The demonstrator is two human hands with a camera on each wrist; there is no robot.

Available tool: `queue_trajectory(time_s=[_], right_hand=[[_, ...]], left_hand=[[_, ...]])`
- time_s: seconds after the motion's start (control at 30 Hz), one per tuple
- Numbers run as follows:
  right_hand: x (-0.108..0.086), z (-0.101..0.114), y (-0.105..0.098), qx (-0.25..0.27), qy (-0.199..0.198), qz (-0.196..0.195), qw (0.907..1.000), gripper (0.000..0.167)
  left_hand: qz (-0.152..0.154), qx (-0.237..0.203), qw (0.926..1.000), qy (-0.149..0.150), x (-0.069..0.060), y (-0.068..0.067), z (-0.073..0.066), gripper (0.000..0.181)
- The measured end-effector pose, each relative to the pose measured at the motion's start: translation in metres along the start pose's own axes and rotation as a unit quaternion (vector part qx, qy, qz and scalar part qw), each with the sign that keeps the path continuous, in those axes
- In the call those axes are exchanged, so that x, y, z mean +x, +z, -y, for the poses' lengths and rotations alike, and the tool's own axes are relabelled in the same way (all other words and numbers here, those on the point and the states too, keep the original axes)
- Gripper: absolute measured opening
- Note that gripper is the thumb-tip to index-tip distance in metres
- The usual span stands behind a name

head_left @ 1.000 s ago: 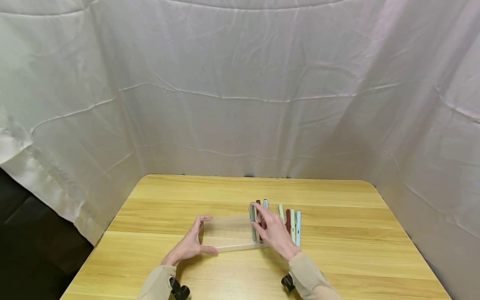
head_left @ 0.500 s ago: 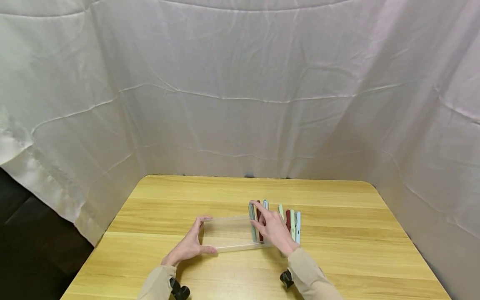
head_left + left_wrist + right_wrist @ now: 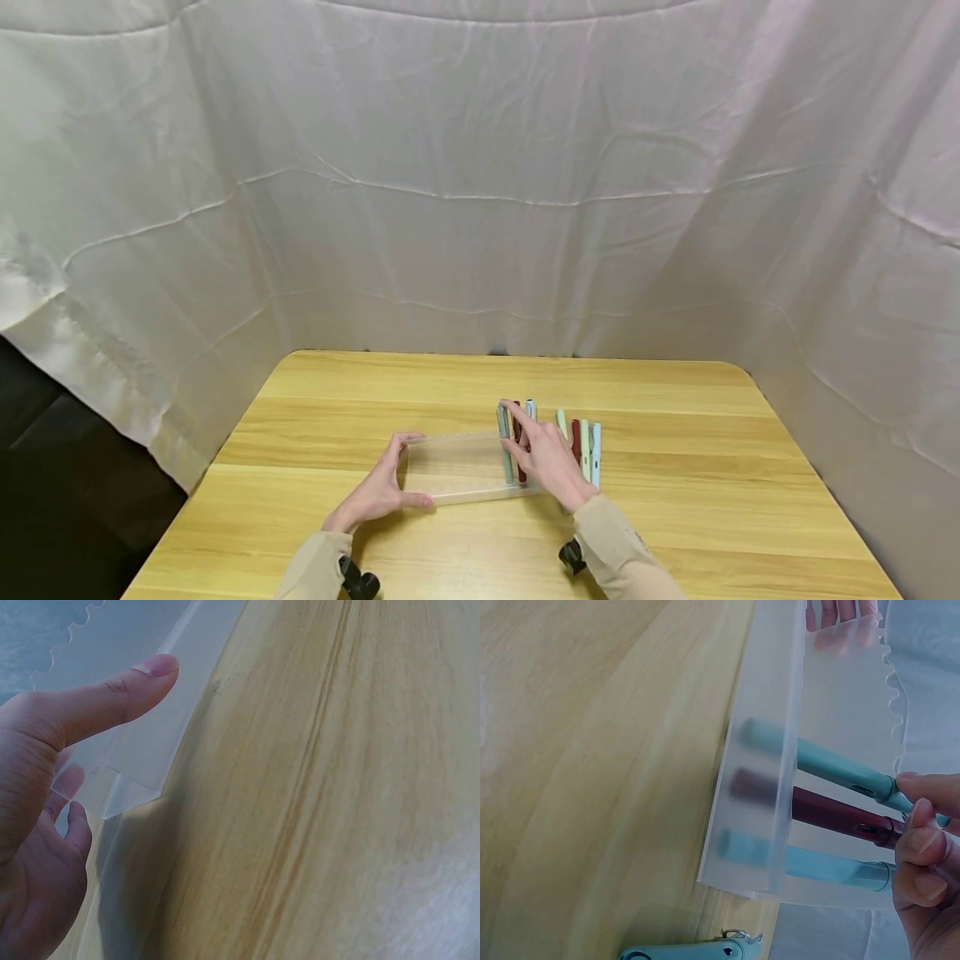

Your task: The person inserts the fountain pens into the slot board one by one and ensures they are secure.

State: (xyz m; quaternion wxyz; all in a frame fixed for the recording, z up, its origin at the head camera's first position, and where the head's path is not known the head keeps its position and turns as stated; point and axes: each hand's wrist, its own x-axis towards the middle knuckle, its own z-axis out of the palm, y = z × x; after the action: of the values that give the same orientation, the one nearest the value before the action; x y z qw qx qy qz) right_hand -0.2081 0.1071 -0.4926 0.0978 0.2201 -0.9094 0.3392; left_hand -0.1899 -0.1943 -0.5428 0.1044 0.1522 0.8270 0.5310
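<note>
A translucent box [image 3: 456, 467] with a scalloped far edge lies between the hands. My left hand [image 3: 378, 492] grips its left end, thumb along the near wall in the left wrist view. At the right end, my right hand [image 3: 553, 467] pinches a grey-green pen [image 3: 507, 468] by its upper part; the pen's lower end is inside the box. Beside it in the box, the right wrist view shows a dark red pen [image 3: 832, 811] and a light blue pen [image 3: 832, 868], both below the grey-green one.
Right of the box, several pens lie side by side on the wooden table [image 3: 675, 483]: light green [image 3: 586, 442], dark red [image 3: 576, 437] and light blue [image 3: 597, 454] among them. A pale curtain [image 3: 480, 250] hangs behind and along the sides.
My right hand has shifted slightly to the left, and the top of the grey-green pen leans a little farther left. My left hand and the box have stayed put.
</note>
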Motion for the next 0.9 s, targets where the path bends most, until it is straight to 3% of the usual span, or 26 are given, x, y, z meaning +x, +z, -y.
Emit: queue_trajectory(time_s=[0.37, 0.9], right_hand=[[-0.003, -0.002, 0.000, -0.001, -0.009, -0.001, 1.0000, 0.063], [-0.013, -0.012, 0.000, 0.076, -0.039, -0.076, 0.9934, 0.065]], left_hand=[[0.001, -0.006, 1.0000, -0.001, 0.000, 0.001, 0.001, 0.103], [0.002, -0.005, 1.0000, 0.003, 0.000, 0.000, -0.001, 0.103]])
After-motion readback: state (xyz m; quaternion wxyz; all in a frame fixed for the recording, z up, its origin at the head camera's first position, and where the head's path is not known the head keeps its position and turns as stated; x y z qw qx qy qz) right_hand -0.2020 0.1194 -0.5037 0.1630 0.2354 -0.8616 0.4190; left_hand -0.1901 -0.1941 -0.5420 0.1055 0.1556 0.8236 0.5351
